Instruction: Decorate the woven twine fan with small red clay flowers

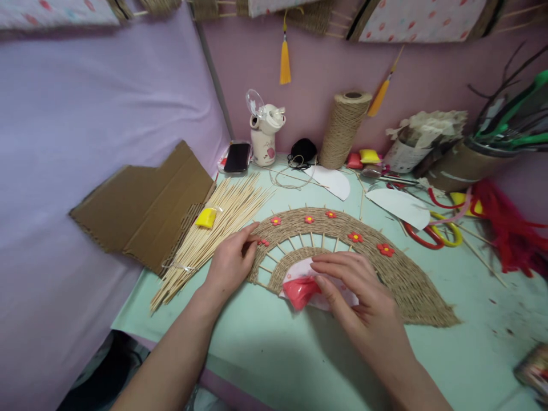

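Observation:
A half-round fan woven from jute twine (411, 279) lies on the pale green table (274, 354), with wooden spokes showing and small red clay flowers (355, 236) along its arc. My left hand (231, 260) rests on the fan's left end, its fingers pinched at a small red flower there. My right hand (357, 297) lies over the fan's inner arch, fingers curled onto a clear bag of red clay (302, 290).
A bundle of bamboo skewers (214, 228) with a yellow clay packet (206, 218) lies left, beside folded cardboard (145, 205). At the back stand a twine spool (342, 130), a white bottle (264, 137) and a phone (237, 156). Scissors (432, 235) and red feathers (509, 228) lie right.

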`<state>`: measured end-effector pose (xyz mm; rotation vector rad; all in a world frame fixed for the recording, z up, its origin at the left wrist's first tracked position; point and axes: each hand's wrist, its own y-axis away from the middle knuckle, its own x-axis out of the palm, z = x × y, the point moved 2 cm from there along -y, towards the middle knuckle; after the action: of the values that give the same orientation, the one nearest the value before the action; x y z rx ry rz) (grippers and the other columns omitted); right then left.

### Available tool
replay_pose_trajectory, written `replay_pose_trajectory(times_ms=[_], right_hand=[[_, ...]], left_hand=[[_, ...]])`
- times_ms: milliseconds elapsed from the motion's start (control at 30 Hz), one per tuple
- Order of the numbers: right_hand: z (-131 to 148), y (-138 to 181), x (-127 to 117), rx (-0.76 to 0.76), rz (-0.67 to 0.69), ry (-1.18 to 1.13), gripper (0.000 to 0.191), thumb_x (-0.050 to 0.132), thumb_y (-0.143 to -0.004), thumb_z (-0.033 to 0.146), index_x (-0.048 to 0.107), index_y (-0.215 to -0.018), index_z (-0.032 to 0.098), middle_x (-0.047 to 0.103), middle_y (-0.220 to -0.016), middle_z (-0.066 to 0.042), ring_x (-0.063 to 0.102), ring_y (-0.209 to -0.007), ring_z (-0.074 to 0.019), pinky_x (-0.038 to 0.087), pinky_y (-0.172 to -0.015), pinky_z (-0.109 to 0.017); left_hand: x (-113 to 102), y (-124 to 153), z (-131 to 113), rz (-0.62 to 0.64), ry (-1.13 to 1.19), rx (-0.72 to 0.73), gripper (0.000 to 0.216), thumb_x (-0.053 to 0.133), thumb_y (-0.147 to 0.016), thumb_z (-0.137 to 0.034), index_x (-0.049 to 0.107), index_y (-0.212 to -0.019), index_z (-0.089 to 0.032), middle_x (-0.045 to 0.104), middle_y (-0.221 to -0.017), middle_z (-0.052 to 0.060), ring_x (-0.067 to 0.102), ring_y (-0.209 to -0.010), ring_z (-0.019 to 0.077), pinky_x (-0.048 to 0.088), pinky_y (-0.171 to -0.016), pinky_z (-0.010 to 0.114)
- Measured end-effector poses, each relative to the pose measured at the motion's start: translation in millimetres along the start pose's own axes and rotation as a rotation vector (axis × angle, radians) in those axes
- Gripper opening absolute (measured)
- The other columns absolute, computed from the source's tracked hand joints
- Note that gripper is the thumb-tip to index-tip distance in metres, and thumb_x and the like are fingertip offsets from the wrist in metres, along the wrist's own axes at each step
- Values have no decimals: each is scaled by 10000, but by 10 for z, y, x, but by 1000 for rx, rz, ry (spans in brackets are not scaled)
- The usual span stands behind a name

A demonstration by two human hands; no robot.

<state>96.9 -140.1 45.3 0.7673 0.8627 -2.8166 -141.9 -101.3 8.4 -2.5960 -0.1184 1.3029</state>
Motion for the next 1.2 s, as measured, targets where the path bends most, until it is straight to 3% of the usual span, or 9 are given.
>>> replay_pose_trajectory(times_ms=[167,300,400,467,567,667,800,1000,1200], right_hand=[[-17,-7,-62,9,-51,30,148,598,-909,167,660,-1019,244,691,-1044,-26,588,-1028,-177,453,-932,-353],[-67,-13,-163,42,-148,66,151,593,-916,190,665,-1035,246,701,-1039,-29,611,-1023,-180,449,-955,-366],[-87,-16,-213,68,-188,80,144,593,-915,204,674,-1026,244,709,-1028,-35,618,-1026,-193,451,-957,-385],[-89,-18,-224,80,-187,84,141,584,-918,206,677,-1016,247,711,-1029,-38,618,-1034,-200,453,-957,-396],[-87,-18,-230,92,-185,84,141,573,-921,205,678,-1002,252,713,-1037,-39,622,-1041,-207,444,-979,-420],[-87,-22,-250,109,-188,75,134,571,-920,219,682,-984,256,713,-1035,-44,630,-1035,-218,447,-977,-441],[-43,-28,-277,96,-161,58,124,584,-913,222,692,-968,250,709,-1034,-49,634,-1027,-218,464,-949,-425],[53,-22,-227,48,-68,18,65,616,-896,223,676,-893,246,679,-1028,-47,624,-1006,-205,495,-881,-381],[14,4,-143,-39,-33,137,202,563,-913,152,708,-988,271,656,-1092,-74,572,-1045,-227,505,-881,-426]], left_hand=[[-41,-11,-17,-43,21,-6,391,519,-898,-204,561,-1286,-201,739,-1034,40,672,-938,185,519,-853,341],[-117,42,-260,-112,12,61,310,528,-917,-244,590,-1216,-191,712,-1027,58,647,-929,180,511,-830,330],[-59,145,-617,110,-19,201,286,571,-909,-334,594,-1161,-201,684,-1100,68,605,-1037,220,480,-906,387],[52,217,-815,324,-87,235,447,687,-814,-434,574,-1177,-199,656,-1101,81,573,-1052,274,473,-898,445],[219,259,-932,437,-137,206,343,749,-755,-364,598,-1003,-181,620,-1077,95,549,-1014,291,472,-853,449],[310,219,-887,393,47,197,115,628,-812,-157,595,-916,-192,631,-970,59,562,-940,233,473,-834,387],[307,144,-776,240,325,194,401,532,-754,0,628,-1068,-230,646,-1039,32,582,-992,186,463,-878,330],[305,137,-718,189,363,187,370,574,-813,-64,656,-1129,-239,657,-1056,31,587,-1005,175,456,-884,316],[287,140,-721,192,346,179,341,564,-805,-57,663,-1080,-231,671,-1011,27,591,-963,178,462,-857,319]])
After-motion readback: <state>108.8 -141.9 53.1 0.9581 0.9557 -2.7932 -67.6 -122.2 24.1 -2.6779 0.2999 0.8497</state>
